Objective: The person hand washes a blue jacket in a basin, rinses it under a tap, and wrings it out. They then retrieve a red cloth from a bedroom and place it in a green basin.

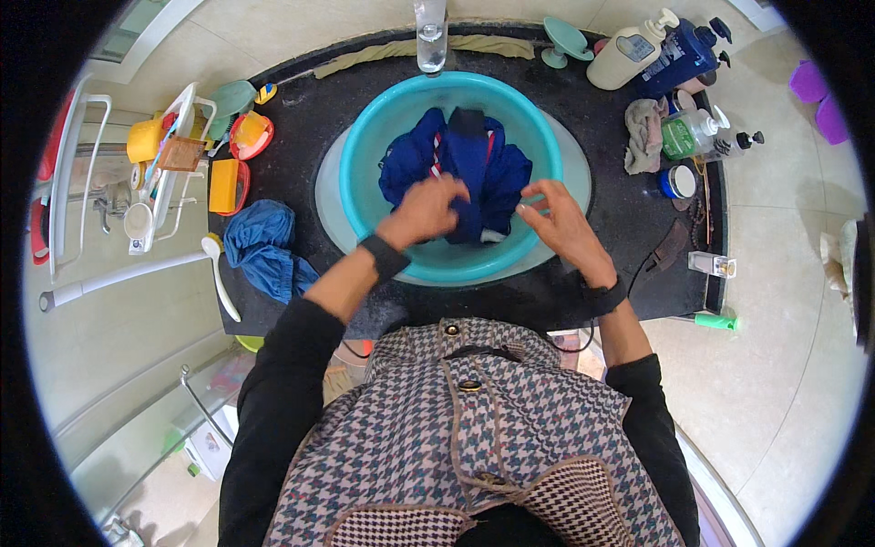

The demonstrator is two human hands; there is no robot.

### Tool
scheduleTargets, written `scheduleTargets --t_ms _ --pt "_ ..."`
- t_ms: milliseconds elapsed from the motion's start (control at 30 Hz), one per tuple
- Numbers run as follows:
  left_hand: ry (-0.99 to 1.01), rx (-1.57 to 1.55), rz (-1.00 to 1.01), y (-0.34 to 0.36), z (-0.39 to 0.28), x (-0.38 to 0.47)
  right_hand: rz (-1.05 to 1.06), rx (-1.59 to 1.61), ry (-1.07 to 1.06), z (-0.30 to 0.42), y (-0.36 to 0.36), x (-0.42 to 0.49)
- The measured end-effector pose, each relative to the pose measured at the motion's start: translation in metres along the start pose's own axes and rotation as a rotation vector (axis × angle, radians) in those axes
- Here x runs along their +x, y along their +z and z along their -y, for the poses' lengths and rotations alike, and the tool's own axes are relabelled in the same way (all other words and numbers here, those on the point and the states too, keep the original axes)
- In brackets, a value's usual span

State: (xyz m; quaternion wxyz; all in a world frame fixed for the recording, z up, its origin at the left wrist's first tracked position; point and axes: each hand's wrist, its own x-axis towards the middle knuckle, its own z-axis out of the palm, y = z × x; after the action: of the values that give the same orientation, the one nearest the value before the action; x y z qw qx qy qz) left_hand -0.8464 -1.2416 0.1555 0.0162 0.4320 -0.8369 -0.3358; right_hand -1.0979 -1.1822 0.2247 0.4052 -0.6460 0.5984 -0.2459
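A turquoise plastic basin (350,161) stands on the pale oval sink (329,179) in front of me. Inside it lies a bunched dark blue garment (502,174) with red-and-white striped trim and a blackish patch at its top. My left hand (425,210) is over the garment's near left part, fingers bent downward. Whether it grips the cloth cannot be made out. Above the basin's right rim is my right hand (564,225), its thumb and fingers apart and nothing between them. Both wrists wear black bands.
A clear faucet (431,41) rises behind the basin. Crumpled blue cloth (263,246) and a white-handled brush (220,277) lie left on the black countertop (301,123), near an orange soap bar (223,186). Pump bottles (632,53), a grey cloth (642,137) and a jar (678,182) line the right.
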Motion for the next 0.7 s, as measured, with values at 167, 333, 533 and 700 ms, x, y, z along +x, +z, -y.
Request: scheduleTargets --t_ms 167,333,533,700 --pt "0.271 -0.21 0.131 -0.009 -0.01 -0.053 0.098 -0.14 -0.052 0.008 -0.023 0.028" --pt "-0.1 -0.294 -0.18 -0.079 0.059 0.01 0.115 -0.204 -0.195 0.007 -0.02 0.051" --pt "-0.224 -0.13 0.024 -0.063 0.053 0.094 -0.107 -0.352 -0.144 -0.023 -0.015 0.01" --pt "-0.394 0.241 0.069 -0.006 0.032 0.109 -0.261 -0.559 0.209 -0.055 0.0 -0.047"
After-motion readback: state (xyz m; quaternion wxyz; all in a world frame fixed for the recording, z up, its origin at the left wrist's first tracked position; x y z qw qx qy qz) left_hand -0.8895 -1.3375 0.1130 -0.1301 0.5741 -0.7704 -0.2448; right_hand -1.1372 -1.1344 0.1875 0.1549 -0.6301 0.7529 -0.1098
